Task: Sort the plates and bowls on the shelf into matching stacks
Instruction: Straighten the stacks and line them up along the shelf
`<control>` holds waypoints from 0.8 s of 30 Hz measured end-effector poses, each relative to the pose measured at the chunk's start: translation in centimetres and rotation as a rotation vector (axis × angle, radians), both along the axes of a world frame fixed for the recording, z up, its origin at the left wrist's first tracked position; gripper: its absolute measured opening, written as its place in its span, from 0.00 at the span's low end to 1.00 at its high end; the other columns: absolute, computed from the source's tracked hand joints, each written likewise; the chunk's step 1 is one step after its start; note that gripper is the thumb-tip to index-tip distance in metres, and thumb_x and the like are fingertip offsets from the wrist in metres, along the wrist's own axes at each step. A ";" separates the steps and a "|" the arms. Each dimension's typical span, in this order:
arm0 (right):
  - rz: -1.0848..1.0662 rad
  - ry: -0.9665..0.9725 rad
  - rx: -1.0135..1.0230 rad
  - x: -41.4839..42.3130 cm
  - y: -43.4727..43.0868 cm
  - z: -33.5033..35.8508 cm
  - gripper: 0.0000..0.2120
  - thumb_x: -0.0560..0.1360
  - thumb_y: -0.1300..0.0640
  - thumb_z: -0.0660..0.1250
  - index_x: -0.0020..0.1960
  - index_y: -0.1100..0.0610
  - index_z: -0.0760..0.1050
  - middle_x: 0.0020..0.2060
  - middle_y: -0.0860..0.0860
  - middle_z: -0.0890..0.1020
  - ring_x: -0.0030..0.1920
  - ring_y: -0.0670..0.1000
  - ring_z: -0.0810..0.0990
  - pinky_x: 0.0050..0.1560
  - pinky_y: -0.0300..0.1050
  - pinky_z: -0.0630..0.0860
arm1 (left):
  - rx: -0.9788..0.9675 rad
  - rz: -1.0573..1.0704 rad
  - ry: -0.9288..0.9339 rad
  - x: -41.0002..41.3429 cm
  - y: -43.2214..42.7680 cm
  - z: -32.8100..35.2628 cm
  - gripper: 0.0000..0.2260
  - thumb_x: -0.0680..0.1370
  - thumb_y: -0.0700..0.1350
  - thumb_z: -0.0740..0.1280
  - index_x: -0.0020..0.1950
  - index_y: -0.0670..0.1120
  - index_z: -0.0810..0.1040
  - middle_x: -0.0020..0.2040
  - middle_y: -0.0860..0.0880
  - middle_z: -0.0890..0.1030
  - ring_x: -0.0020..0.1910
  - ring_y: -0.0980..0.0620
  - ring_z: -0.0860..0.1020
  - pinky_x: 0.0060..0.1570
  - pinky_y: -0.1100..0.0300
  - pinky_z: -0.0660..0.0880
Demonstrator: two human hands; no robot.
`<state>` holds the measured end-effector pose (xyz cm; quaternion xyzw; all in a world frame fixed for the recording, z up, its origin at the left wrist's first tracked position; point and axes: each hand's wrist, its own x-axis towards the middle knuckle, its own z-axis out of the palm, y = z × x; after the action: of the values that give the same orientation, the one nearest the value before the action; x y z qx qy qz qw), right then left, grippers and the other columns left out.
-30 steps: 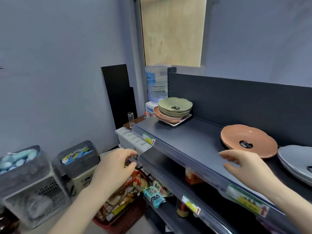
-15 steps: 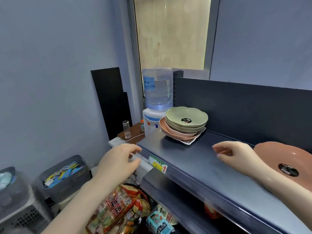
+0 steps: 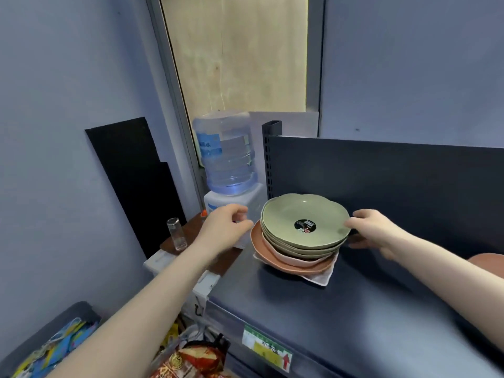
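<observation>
A mixed stack stands at the left end of the dark shelf [image 3: 341,309]. Several green bowls [image 3: 289,216] sit on top, a pink bowl [image 3: 283,259] under them, then an orange plate [image 3: 257,241] and a white square plate [image 3: 321,278] at the bottom. My right hand [image 3: 373,230] grips the right side of the green bowls, thumb on the top rim and fingers lower down. My left hand [image 3: 226,225] hovers just left of the stack with loosely curled fingers, a small gap from the bowls. Another orange plate [image 3: 488,261] shows at the right edge.
A water dispenser with its bottle [image 3: 226,156] stands behind the shelf's left end. A glass [image 3: 176,234] sits on a small brown table [image 3: 218,257]. A black board [image 3: 131,175] leans on the wall. Snack packets [image 3: 191,358] and a grey bin [image 3: 54,345] lie below.
The view has moved closer to the stack. Both hands have reached forward to either side of it, and my right hand has taken hold of the green bowls' rim.
</observation>
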<state>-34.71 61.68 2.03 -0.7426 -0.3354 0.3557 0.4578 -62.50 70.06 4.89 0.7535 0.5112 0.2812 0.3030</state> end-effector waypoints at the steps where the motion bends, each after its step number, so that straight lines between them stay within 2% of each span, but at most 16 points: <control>1: -0.011 -0.022 -0.013 0.0 0.6 -0.4 0.13 0.74 0.64 0.63 0.58 0.55 0.67 0.54 0.62 0.78 0.43 0.58 0.79 0.50 0.56 0.82 | -0.088 -0.003 -0.082 1.1 1.5 -0.2 0.21 0.73 0.43 0.67 0.66 0.45 0.75 0.53 0.47 0.80 0.43 0.51 0.79 0.53 0.51 0.79; 4: -0.051 -0.016 -0.054 -0.3 1.2 -1.3 0.14 0.73 0.66 0.63 0.59 0.64 0.74 0.44 0.60 0.79 0.38 0.56 0.78 0.38 0.49 0.80 | -0.265 -0.048 -0.146 4.1 5.2 -1.0 0.21 0.74 0.42 0.65 0.68 0.43 0.72 0.58 0.41 0.78 0.43 0.49 0.75 0.45 0.55 0.78; 7: -0.083 0.071 -0.106 -1.2 0.8 -1.8 0.06 0.74 0.67 0.61 0.49 0.66 0.76 0.33 0.58 0.78 0.31 0.55 0.77 0.32 0.46 0.79 | -0.259 -0.159 0.057 5.8 7.1 -2.0 0.11 0.72 0.41 0.63 0.53 0.42 0.78 0.46 0.41 0.78 0.40 0.47 0.73 0.41 0.56 0.72; 10: -0.140 0.121 -0.106 -2.5 0.7 -1.9 0.05 0.75 0.67 0.60 0.46 0.65 0.75 0.32 0.59 0.78 0.29 0.54 0.77 0.29 0.44 0.79 | -0.262 -0.238 0.139 6.0 8.2 -2.7 0.07 0.71 0.39 0.62 0.47 0.41 0.77 0.42 0.43 0.78 0.40 0.46 0.75 0.43 0.55 0.75; 12: -0.188 0.117 -0.065 -2.9 0.8 -1.4 0.06 0.74 0.68 0.60 0.45 0.66 0.76 0.34 0.59 0.79 0.29 0.55 0.78 0.31 0.44 0.81 | -0.224 -0.268 0.142 6.0 8.7 -2.1 0.08 0.70 0.38 0.63 0.46 0.38 0.78 0.43 0.38 0.80 0.42 0.42 0.78 0.49 0.49 0.79; 14: -0.231 0.101 0.002 -3.1 0.5 -0.1 0.07 0.74 0.68 0.60 0.44 0.65 0.77 0.34 0.59 0.79 0.30 0.55 0.79 0.32 0.44 0.82 | -0.200 -0.304 0.072 6.0 8.8 -0.5 0.10 0.71 0.37 0.62 0.49 0.37 0.79 0.45 0.37 0.81 0.43 0.41 0.80 0.49 0.45 0.81; 16: -0.272 0.107 0.101 -3.2 -0.4 1.8 0.07 0.74 0.68 0.60 0.44 0.64 0.78 0.32 0.57 0.81 0.29 0.52 0.81 0.30 0.43 0.82 | -0.202 -0.361 -0.087 6.4 8.6 1.7 0.09 0.71 0.36 0.61 0.48 0.38 0.79 0.41 0.41 0.80 0.35 0.47 0.79 0.36 0.52 0.82; 18: -0.315 0.133 0.210 -3.0 -2.2 3.8 0.08 0.75 0.68 0.61 0.43 0.63 0.78 0.28 0.54 0.82 0.26 0.49 0.82 0.29 0.40 0.80 | -0.203 -0.448 -0.197 7.2 7.9 4.0 0.07 0.73 0.35 0.61 0.46 0.42 0.78 0.39 0.46 0.79 0.33 0.52 0.78 0.29 0.62 0.79; 21: -0.413 0.154 0.332 -2.7 -6.0 5.6 0.09 0.75 0.68 0.61 0.42 0.60 0.79 0.27 0.51 0.83 0.27 0.49 0.83 0.30 0.40 0.81 | -0.253 -0.612 -0.264 9.1 6.1 5.7 0.08 0.75 0.37 0.61 0.51 0.42 0.78 0.44 0.47 0.81 0.39 0.53 0.81 0.32 0.63 0.78; 24: -0.521 0.151 0.372 -2.8 -10.3 4.9 0.08 0.75 0.68 0.62 0.43 0.61 0.80 0.29 0.52 0.84 0.29 0.50 0.84 0.31 0.41 0.82 | -0.277 -0.730 -0.202 11.6 3.4 5.0 0.09 0.75 0.37 0.61 0.52 0.40 0.78 0.44 0.46 0.80 0.38 0.52 0.80 0.31 0.63 0.79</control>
<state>-37.52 51.36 6.98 -0.6785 -0.1587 0.2133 0.6848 -50.87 73.47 9.86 0.8063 0.2108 0.1562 0.5302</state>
